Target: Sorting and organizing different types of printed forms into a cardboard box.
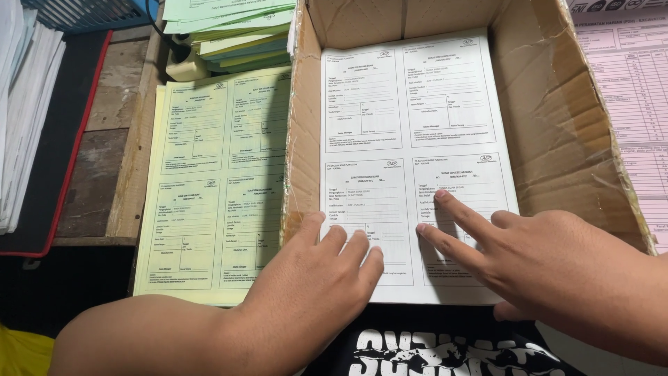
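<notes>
A white printed form sheet (pixel 410 139), four forms to the page, lies on top of a stack inside an open cardboard box (pixel 563 132). My left hand (pixel 313 285) rests flat on the sheet's near left corner, fingers spread and pointing away from me. My right hand (pixel 529 257) presses on the near right part of the sheet with two fingers stretched out, the other fingers curled under. Neither hand holds anything.
Left of the box lies a stack of pale yellow forms (pixel 216 181), with green and yellow paper piles (pixel 229 31) behind it. Pink forms (pixel 637 90) lie to the right. White paper stacks (pixel 24 118) sit far left on a dark mat over a wooden table (pixel 118 132).
</notes>
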